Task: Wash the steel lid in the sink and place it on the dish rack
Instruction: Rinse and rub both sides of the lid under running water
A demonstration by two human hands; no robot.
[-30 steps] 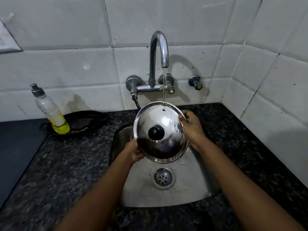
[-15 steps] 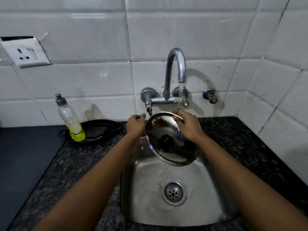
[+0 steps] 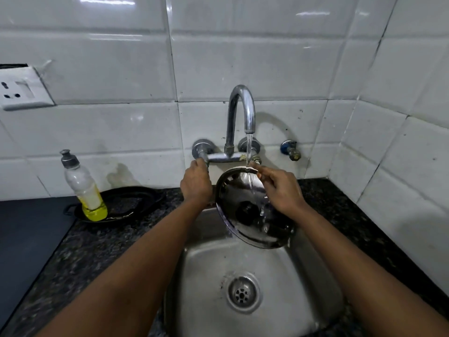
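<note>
The round steel lid [image 3: 245, 227] with a black knob is held tilted over the steel sink [image 3: 206, 276], under the faucet [image 3: 240, 113]. A thin stream of water runs from the spout onto the lid's upper rim. My right hand [image 3: 281, 190] grips the lid by its top right edge. My left hand [image 3: 195, 182] has let go of the lid and is closed around the faucet's left tap handle on the wall. No dish rack is in view.
A dish-soap bottle [image 3: 83, 190] with yellow liquid stands in a black tray [image 3: 126, 203] on the dark granite counter [image 3: 85, 251] at the left. A wall socket [image 3: 21, 91] sits on the white tiles. A second small tap [image 3: 290, 150] juts from the wall at the right.
My left hand left the lid's rim and moved up to the tap handle. The right hand now holds the lid alone, tilted further under the stream.
</note>
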